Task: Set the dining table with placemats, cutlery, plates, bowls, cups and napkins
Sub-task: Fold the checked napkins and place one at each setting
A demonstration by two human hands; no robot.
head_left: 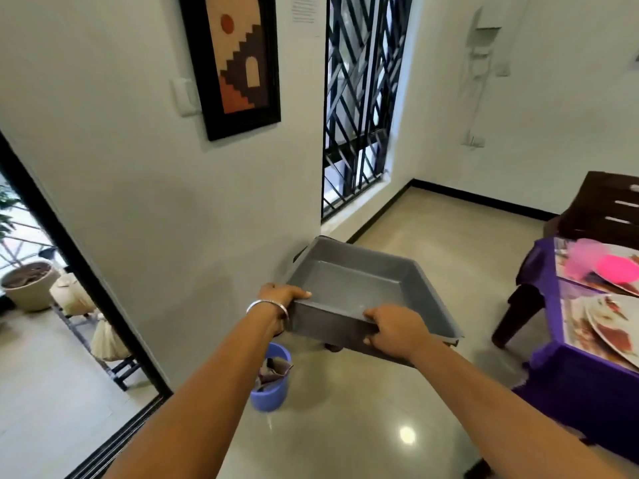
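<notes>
A grey tray (363,288), shallow and rectangular with nothing inside it, is held out in the air above the floor, just beside the white wall and tilted a little toward the person. The left hand (281,299) grips the tray's near left corner, thumb hooked over the rim and fingers curled beneath, and a silver bangle (268,307) circles that wrist. The right hand (394,328) holds the near edge further right, fingers wrapped over the rim and down the outer wall. Below the tray, on the glossy beige floor (380,426), stands a small blue bin (271,382) with some dark scraps in it. To the right, well apart from the tray, is the dining table (560,368), draped in a purple cloth, with printed placemats (574,326) laid on it, patterned plates (612,326) resting on them and a pink bowl (617,269) on the farther plate. A dark chair (601,209) stands behind the table. On the wall hangs a framed picture (238,60), next to a window with a black grille (359,98), and at the far left a doorway opens onto a potted plant (29,285).
</notes>
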